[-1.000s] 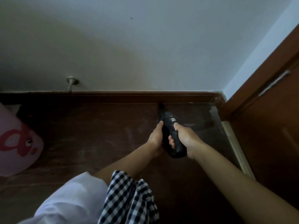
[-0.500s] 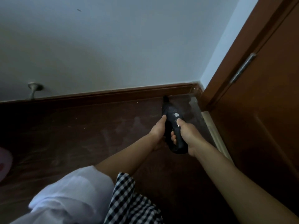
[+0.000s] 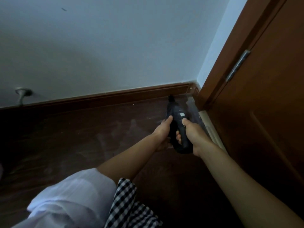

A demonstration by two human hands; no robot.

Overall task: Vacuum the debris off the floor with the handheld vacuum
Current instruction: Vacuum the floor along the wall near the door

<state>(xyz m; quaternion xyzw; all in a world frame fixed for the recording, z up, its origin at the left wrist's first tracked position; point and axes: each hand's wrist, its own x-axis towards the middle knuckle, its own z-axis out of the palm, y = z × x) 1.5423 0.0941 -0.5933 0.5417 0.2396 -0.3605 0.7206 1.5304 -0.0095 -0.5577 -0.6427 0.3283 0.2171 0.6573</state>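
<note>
Dark brown wooden floor [image 3: 69, 139] is filling the lower part of the view, and pale dusty smears are showing on it near the middle. One brown skirting board [image 3: 115, 97] is running along the bottom of one light wall [image 3: 115, 46] and is meeting the corner at the right. One brown door [image 3: 269, 99] is standing at the right side, with one metal hinge [image 3: 237, 65] showing on its edge. One pale threshold strip [image 3: 212, 129] is lying at the foot of the door. One metal door stopper [image 3: 22, 95] is sitting low on the wall at the far left, well apart from the hands.

One dark handheld vacuum [image 3: 178, 127] is lying low over the floor near the corner, and its narrow nozzle [image 3: 171, 98] is pointing at the skirting board, touching it or almost touching; I cannot tell which. One small light button is showing on its top.

Two hands are working on the vacuum. The right hand [image 3: 193, 137] is clenching the handle, with fingers curled round it and the thumb lying on top. The left hand [image 3: 162, 132] is resting against the left side of the body; its thumb is stretching along the vacuum, and its other fingers are hidden behind.

One white sleeve [image 3: 72, 195] and one black-and-white checked cloth [image 3: 130, 206] are hanging in the near foreground and are covering part of the floor.
</note>
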